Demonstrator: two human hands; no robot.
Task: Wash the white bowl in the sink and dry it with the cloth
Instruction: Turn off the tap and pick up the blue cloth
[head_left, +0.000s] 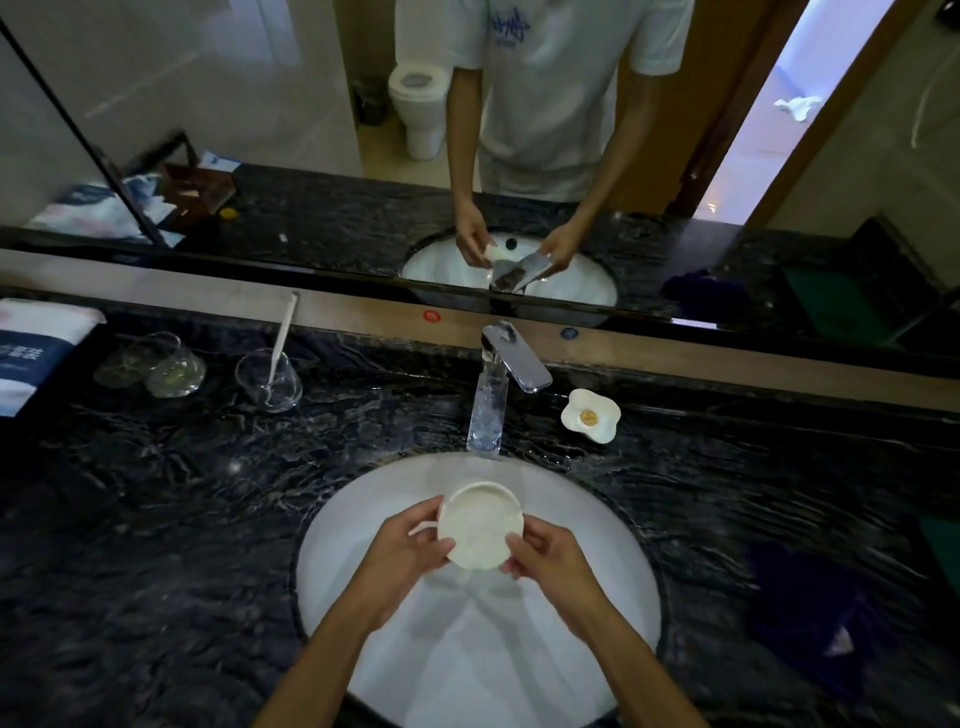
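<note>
Black marble counter (156, 493) blurs dark at its left edge, where a folded towel (31, 348) is cut off. Over the sink (597, 545), the left hand (400, 545) and right hand (550, 561) pinch the white bowl (480, 525) by opposite rims, fingertips hidden behind it. At right, a dark cloth (810, 618) is hard to make out.

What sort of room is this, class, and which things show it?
Most likely a bathroom, perhaps a hotel's: an oval white sink set in a dark marble counter, a wall mirror reflecting a white toilet, and a clear glass holding a toothbrush.
</note>
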